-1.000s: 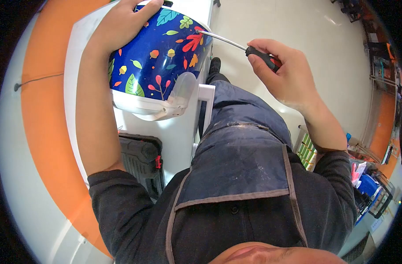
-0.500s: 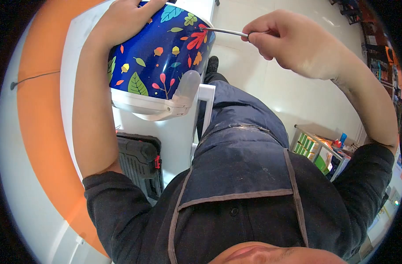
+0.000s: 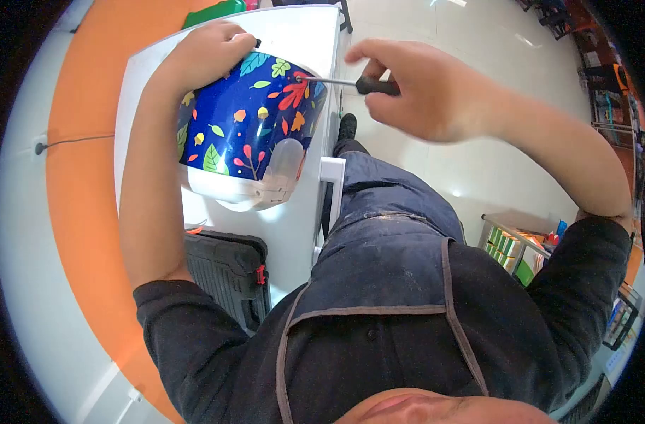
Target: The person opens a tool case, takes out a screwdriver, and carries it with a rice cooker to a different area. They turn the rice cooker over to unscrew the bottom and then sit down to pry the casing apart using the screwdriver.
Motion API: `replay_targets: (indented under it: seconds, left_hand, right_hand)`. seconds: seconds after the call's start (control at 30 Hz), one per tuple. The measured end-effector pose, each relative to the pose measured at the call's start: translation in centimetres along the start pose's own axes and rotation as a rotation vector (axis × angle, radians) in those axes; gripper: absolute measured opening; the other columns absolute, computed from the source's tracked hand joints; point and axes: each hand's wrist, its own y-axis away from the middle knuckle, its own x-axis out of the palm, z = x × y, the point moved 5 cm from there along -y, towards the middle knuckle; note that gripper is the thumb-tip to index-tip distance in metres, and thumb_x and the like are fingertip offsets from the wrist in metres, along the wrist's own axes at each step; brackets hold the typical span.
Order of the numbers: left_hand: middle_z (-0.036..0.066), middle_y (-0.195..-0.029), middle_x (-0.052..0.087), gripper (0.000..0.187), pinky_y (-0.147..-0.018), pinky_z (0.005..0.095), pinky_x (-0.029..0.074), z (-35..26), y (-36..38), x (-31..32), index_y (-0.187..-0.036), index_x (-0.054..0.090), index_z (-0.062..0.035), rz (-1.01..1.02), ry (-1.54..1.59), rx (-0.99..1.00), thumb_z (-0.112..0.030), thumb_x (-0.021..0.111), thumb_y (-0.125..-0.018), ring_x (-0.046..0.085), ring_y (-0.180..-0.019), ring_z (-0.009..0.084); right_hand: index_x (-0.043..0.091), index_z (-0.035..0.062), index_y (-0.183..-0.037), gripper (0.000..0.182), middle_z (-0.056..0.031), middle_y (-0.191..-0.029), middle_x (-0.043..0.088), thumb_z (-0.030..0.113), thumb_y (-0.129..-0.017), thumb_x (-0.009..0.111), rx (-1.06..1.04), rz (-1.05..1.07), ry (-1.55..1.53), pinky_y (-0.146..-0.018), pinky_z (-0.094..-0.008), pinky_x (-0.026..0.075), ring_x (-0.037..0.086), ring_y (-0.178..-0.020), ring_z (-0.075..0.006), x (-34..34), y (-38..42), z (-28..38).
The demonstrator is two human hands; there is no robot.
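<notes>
A rounded appliance-like body with a dark blue leaf pattern lies on the white table. Its near end is white, with a translucent piece at the right corner. Over its far left side rests my left hand, fingers curled over the edge and partly hidden. A small black part shows by that thumb. My right hand holds a screwdriver by its black handle, index finger and thumb loosened around it. The metal shaft points left, and its tip meets the patterned shell at the red leaf.
A black tool case with a red latch lies on the white table, nearer my body. A white handle-like frame stands at the table's right edge. To the right is a low shelf with green and yellow items. A green object sits at the back.
My right hand has gone from a closed fist to a looser hold, so the screwdriver's black handle now shows. The appliance-like body sits lower and farther left in view.
</notes>
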Motion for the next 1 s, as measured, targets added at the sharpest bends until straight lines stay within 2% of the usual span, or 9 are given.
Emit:
replay_targets:
  seconds: [0.1,0.23,0.43,0.57,0.67,0.73,0.83,0.87,1.0]
  left_hand:
    - [0.018,-0.109,0.072,0.05,-0.089,0.0371,0.055,-2.4,-1.6,0.8,-0.112,0.074,-0.0046,-0.347,-0.089,0.408,-0.045,0.051,-0.091,0.072,-0.093,0.0285]
    - [0.019,-0.1,0.073,0.052,-0.085,0.0369,0.055,-2.9,-1.5,1.5,-0.107,0.075,-0.004,0.001,-0.237,0.1,-0.049,0.054,-0.093,0.072,-0.091,0.03]
    - [0.02,-0.09,0.073,0.05,-0.076,0.0375,0.054,-2.8,-1.8,0.7,-0.101,0.075,-0.0006,-0.015,-0.237,0.19,-0.046,0.055,-0.095,0.07,-0.081,0.0286]
    - [0.018,-0.1,0.074,0.042,-0.086,0.0379,0.054,-3.0,-1.5,1.5,-0.105,0.075,-0.0034,-0.121,-0.128,0.276,-0.04,0.059,-0.092,0.07,-0.092,0.0292]
    - [0.013,-0.109,0.074,0.034,-0.092,0.0372,0.054,-4.4,0.1,1.6,-0.108,0.076,-0.0076,-0.09,-0.067,0.629,-0.031,0.063,-0.087,0.07,-0.102,0.0274]
    - [0.013,-0.11,0.074,0.032,-0.093,0.0387,0.053,-6.6,1.5,1.9,-0.108,0.075,-0.005,-0.034,-0.166,0.688,-0.029,0.066,-0.088,0.068,-0.102,0.0314]
    - [0.012,-0.104,0.074,0.027,-0.084,0.0427,0.054,-7.0,1.5,2.5,-0.098,0.077,-0.0081,0.008,-0.269,0.63,-0.031,0.068,-0.087,0.068,-0.093,0.0346]
    - [0.009,-0.101,0.074,0.025,-0.081,0.0434,0.054,-6.7,0.8,2.9,-0.093,0.077,-0.0104,0.043,-0.311,0.558,-0.032,0.067,-0.086,0.069,-0.09,0.0335]
    - [0.009,-0.1,0.075,0.017,-0.081,0.0418,0.055,-8.8,2.2,2.3,-0.092,0.078,-0.0114,-0.026,-0.166,0.649,-0.02,0.07,-0.08,0.069,-0.09,0.0322]
  right_hand:
    - [0.062,-0.002,-0.114,0.029,-0.0143,-0.086,0.07,0.016,-0.092,0.057,0.951,0.344,-1.064,-0.043,-0.0207,0.046,0.059,-0.062,-0.0113,0.7,-0.3,-1.8]
    - [0.063,-0.0045,-0.11,0.029,-0.0112,-0.08,0.069,0.018,-0.096,0.052,0.879,0.477,-1.012,-0.039,-0.0199,0.043,0.056,-0.053,-0.0084,1.4,-1.2,-2.0]
    - [0.065,-0.0057,-0.101,0.021,-0.0152,-0.081,0.072,0.01,-0.089,0.059,-0.37,0.21,0.86,-0.053,-0.0305,0.057,0.072,-0.064,-0.0219,1.6,-1.5,1.4]
    - [0.069,-0.0011,-0.099,0.018,-0.0146,-0.08,0.072,0.01,-0.086,0.063,-0.423,0.144,0.856,-0.059,-0.0335,0.059,0.073,-0.066,-0.0235,2.0,-1.4,2.3]
    - [0.064,-0.0007,-0.113,0.024,-0.0158,-0.099,0.072,0.01,-0.091,0.063,-0.052,0.124,0.486,-0.06,-0.0272,0.057,0.072,-0.078,-0.0199,0.3,-2.7,1.4]
    - [0.069,-0.0013,-0.098,0.028,-0.0197,-0.098,0.072,0.025,-0.088,0.065,0.209,0.526,-0.074,-0.069,-0.0409,0.055,0.07,-0.081,-0.0327,-2.4,-4.7,0.0]
    - [0.068,-0.0015,-0.101,0.032,-0.0201,-0.098,0.072,0.028,-0.09,0.063,0.573,0.464,-0.507,-0.066,-0.0346,0.052,0.067,-0.079,-0.0264,-0.3,-5.1,0.5]
    - [0.064,-0.0009,-0.106,0.02,-0.0165,-0.094,0.072,0.014,-0.092,0.062,0.917,0.133,-1.247,-0.052,-0.0231,0.051,0.066,-0.067,-0.0141,1.5,-3.5,-2.2]
    - [0.06,-0.0018,-0.092,0.015,-0.014,-0.086,0.071,0.012,-0.092,0.056,0.906,0.452,-1.068,-0.033,-0.0231,0.032,0.042,-0.043,-0.0053,0.9,-2.6,-2.3]
